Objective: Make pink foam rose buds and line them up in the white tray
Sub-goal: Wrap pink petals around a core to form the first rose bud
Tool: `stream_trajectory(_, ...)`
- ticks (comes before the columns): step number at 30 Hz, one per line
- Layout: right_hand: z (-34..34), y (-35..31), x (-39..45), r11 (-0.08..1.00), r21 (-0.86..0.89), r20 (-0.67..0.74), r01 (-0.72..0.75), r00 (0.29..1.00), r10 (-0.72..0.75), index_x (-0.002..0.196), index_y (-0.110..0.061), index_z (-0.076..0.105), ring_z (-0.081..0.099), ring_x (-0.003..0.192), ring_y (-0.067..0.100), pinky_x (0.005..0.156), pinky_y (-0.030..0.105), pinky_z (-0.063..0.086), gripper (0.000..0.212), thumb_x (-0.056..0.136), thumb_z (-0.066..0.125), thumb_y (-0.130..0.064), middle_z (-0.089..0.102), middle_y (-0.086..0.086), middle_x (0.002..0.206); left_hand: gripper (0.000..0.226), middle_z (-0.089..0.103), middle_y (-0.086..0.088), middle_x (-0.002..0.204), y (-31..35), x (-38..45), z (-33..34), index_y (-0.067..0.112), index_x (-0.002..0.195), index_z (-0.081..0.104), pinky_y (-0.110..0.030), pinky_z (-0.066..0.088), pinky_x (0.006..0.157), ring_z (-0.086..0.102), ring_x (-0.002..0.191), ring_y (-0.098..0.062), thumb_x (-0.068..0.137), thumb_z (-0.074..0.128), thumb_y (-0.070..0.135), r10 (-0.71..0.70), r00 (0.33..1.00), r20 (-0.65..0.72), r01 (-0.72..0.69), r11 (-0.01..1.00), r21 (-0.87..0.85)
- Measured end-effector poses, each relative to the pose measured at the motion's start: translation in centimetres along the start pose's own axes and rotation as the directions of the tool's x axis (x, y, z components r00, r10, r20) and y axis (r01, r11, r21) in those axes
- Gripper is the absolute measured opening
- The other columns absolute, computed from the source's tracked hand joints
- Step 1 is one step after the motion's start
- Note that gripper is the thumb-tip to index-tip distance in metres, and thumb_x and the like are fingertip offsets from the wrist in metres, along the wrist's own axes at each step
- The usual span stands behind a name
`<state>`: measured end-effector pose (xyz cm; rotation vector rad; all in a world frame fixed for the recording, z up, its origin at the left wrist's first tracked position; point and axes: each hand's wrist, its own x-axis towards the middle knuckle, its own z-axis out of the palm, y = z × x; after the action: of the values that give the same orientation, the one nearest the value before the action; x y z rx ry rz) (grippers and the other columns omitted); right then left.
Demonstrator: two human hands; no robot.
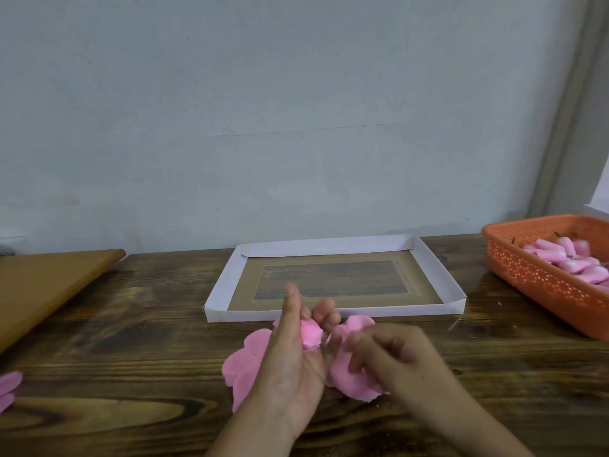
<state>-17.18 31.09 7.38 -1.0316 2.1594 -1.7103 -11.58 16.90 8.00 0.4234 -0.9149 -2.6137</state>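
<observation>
A pink foam petal sheet [242, 361] with several lobes lies between my hands on the dark wooden table, just in front of the white tray [220, 285]. My left hand [290, 361] holds a rolled part of the pink foam [311, 333] between thumb and fingers, index finger pointing up. My right hand [395, 354] is blurred; its curled fingers pinch the foam's right lobes [346, 374]. The tray holds no buds; its bottom shows a brown frame with a clear window.
An orange perforated basket [540, 275] at the right holds several pink foam pieces [573, 262]. A light brown board [43, 285] lies at the left. More pink foam [8, 389] pokes in at the left edge. A grey wall rises behind the table.
</observation>
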Motion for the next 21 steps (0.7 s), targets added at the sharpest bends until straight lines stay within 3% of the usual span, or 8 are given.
stream_trajectory(3,-2.3,0.4,1.0,0.997,-0.016,-0.344,-0.073,0.937,0.063,0.070,-0.021,0.075,0.059,0.054,0.004,0.053,0.020,0.047,0.028,0.092,0.059,-0.025,0.071,-0.004,0.065,0.037,0.077,0.000,0.083,1.1,0.4,-0.4,0.025,0.048,0.066,-0.026,0.055,0.057,0.071,0.063,-0.010,0.071,0.072,0.053,0.054,0.998,-0.012,-0.054,0.998,-0.038)
stream_trajectory(5,-3.5,1.1,1.3,0.986,-0.116,-0.464,-0.121,0.884,0.054,0.072,-0.023,0.072,0.063,0.063,0.000,0.052,0.011,0.046,0.023,0.092,0.064,-0.017,0.070,-0.011,0.066,0.042,0.078,0.000,0.087,1.4,0.6,-0.8,0.025,0.049,0.065,-0.026,0.054,0.058,0.072,0.065,-0.010,0.080,0.071,0.053,0.063,0.998,-0.026,-0.064,0.996,-0.053)
stream_trajectory(7,-3.9,1.9,1.4,0.946,-0.265,-0.446,-0.189,0.894,0.054,0.081,-0.029,0.072,0.064,0.068,-0.003,0.053,0.007,0.044,0.016,0.090,0.068,-0.015,0.069,-0.015,0.066,0.045,0.079,-0.001,0.090,1.3,0.7,-0.9,0.024,0.050,0.064,-0.026,0.054,0.058,0.072,0.066,-0.011,0.085,0.070,0.051,0.053,0.998,-0.037,-0.055,0.997,-0.053)
stream_trajectory(10,-3.1,2.8,1.6,0.857,-0.445,-0.334,-0.261,0.936,0.111,0.087,-0.030,0.072,0.063,0.069,-0.003,0.055,0.010,0.045,0.003,0.088,0.070,-0.028,0.068,-0.018,0.075,0.041,0.079,-0.001,0.092,1.0,0.8,-1.1,0.024,0.051,0.066,-0.026,0.054,0.057,0.074,0.069,-0.012,0.081,0.068,0.051,0.037,0.999,-0.034,-0.038,0.999,-0.035)
stream_trajectory(14,-1.8,4.2,2.0,0.697,-0.664,-0.241,-0.272,0.960,0.145,0.108,-0.024,0.069,0.058,0.089,0.010,0.074,0.021,0.048,0.024,0.093,0.058,-0.040,0.062,-0.007,0.098,0.036,0.080,-0.002,0.095,0.8,1.0,-1.2,0.025,0.052,0.069,-0.027,0.052,0.062,0.076,0.072,-0.012,0.078,0.068,0.050,0.021,0.999,-0.050,-0.021,1.000,-0.007)
stream_trajectory(17,-1.5,4.5,2.0,0.678,-0.682,-0.236,-0.276,0.960,0.153,0.107,-0.027,0.065,0.056,0.093,0.013,0.085,0.029,0.051,0.027,0.088,0.058,-0.045,0.062,-0.006,0.102,0.031,0.080,-0.004,0.099,0.8,1.0,-1.1,0.021,0.071,0.069,-0.030,0.050,0.066,0.077,0.077,-0.014,0.082,0.066,0.050,0.020,0.997,-0.070,-0.019,1.000,0.018)
stream_trajectory(21,-1.4,4.2,1.8,0.687,-0.677,-0.279,-0.265,0.956,0.093,0.120,-0.028,0.064,0.054,0.097,0.011,0.079,0.020,0.044,0.035,0.089,0.063,-0.044,0.060,-0.007,0.113,0.033,0.080,-0.004,0.106,0.7,1.0,-1.1,0.017,0.097,0.063,-0.031,0.048,0.071,0.078,0.086,-0.015,0.092,0.059,0.049,0.015,0.998,-0.068,-0.011,0.998,0.068)
